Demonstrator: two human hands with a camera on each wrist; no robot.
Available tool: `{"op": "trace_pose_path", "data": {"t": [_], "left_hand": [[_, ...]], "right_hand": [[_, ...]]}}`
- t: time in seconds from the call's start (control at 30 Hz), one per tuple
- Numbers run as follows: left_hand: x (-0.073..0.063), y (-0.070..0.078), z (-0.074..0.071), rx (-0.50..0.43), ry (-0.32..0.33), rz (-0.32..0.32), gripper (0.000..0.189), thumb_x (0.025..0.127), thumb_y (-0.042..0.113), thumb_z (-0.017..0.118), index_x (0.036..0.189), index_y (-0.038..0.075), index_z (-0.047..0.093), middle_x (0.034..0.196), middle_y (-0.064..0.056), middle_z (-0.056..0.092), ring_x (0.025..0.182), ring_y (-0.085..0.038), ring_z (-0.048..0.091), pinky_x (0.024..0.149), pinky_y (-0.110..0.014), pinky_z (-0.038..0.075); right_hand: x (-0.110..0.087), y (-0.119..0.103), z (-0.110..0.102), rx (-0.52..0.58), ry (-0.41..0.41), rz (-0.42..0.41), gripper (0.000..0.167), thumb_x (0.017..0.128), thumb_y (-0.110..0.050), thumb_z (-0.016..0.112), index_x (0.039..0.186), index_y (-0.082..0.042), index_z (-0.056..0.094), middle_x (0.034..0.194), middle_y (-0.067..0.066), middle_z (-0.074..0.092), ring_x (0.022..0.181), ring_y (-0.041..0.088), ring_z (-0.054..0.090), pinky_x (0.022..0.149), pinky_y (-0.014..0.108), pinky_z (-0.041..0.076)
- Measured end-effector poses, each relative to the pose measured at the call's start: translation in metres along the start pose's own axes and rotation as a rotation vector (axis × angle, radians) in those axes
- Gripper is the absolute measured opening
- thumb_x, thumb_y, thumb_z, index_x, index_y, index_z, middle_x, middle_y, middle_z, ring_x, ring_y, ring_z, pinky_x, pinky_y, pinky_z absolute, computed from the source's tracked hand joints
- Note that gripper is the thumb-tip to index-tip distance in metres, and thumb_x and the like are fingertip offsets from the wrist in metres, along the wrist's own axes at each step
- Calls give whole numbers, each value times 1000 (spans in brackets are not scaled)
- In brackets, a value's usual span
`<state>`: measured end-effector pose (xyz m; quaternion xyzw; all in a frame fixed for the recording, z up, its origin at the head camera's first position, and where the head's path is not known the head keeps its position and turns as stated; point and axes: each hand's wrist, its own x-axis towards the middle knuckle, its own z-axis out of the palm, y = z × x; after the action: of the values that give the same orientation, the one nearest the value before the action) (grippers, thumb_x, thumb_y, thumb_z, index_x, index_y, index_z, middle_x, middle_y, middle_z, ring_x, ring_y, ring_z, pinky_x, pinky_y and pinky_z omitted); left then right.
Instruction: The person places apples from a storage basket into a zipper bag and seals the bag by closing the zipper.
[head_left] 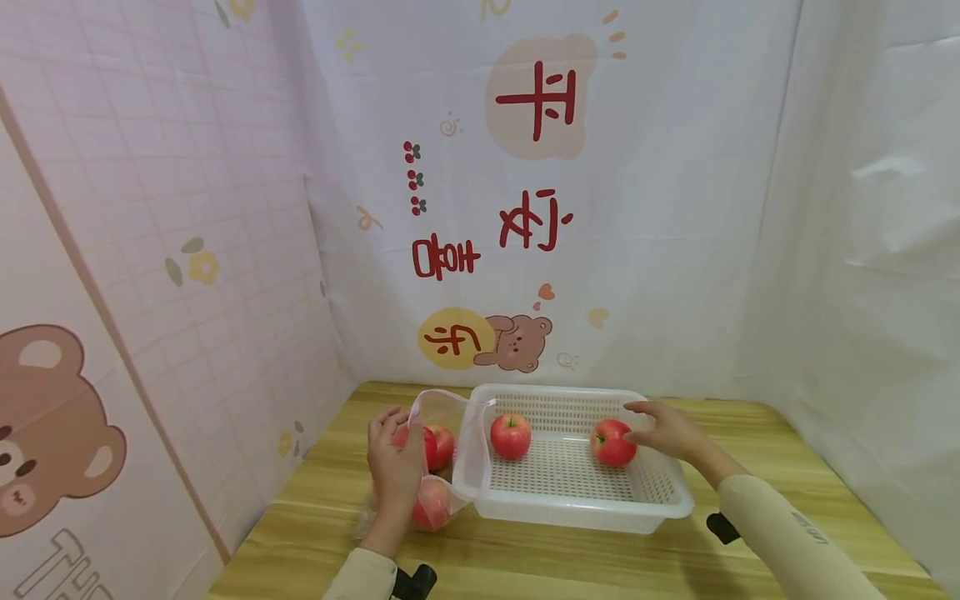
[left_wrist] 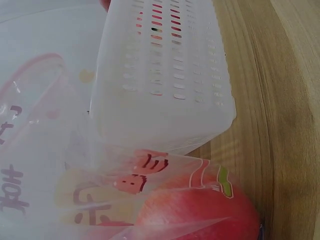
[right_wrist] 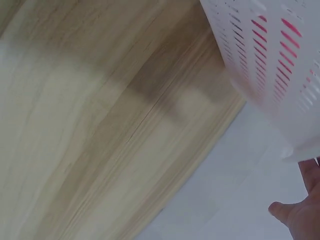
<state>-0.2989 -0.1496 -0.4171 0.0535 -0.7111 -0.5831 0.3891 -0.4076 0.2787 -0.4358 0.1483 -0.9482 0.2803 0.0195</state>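
Observation:
A clear plastic bag (head_left: 471, 450) with printed marks stands at the left, its mouth open upward. My left hand (head_left: 396, 467) grips the bag's left edge. Several red apples show through the film, one of them the lower apple (head_left: 432, 504). Against the bag's right side is a white perforated plastic basket (head_left: 570, 510). Inside it lie a left apple (head_left: 511, 437) and a right apple (head_left: 612, 442). Over the basket's right end, my right hand (head_left: 670, 429) has thumb and fingers spread apart, the thumb tip right at the right apple's side.
The wooden table (head_left: 570, 567) carries the basket and the bag. Behind it hangs a white printed cloth (head_left: 660, 250), with more cloth along both sides. In the right wrist view the table edge (right_wrist: 200, 167) runs diagonally below the basket.

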Motion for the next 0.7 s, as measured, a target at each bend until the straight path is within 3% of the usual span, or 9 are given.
{"op": "trace_pose_path", "data": {"t": [0.3,0.53,0.7], "left_hand": [[1,-2,-1,-19,-16,-20,17,94,15,67,102,1,72,127,-12,54,120,-31,50,105,-52,38],[2,-2,-1,-26,-4,-18,18,94,17,67,99,0,72,127,-12,55,120,-30,50,104,-52,39],[3,-3,-1,-22,3,-17,22,94,22,68,98,0,71,126,-11,55,119,-30,51,103,-52,39]], "right_hand": [[6,-14,8,-44,-60,-44,62,82,-28,79,136,-6,58,131,26,57,117,49,52,91,65,44],[8,-18,14,-88,-108,-38,66,81,-32,80,137,-5,56,131,20,59,120,46,50,102,75,13],[13,-16,21,-127,-117,-41,69,81,-30,80,139,-4,54,131,20,59,120,43,51,102,78,6]]}}
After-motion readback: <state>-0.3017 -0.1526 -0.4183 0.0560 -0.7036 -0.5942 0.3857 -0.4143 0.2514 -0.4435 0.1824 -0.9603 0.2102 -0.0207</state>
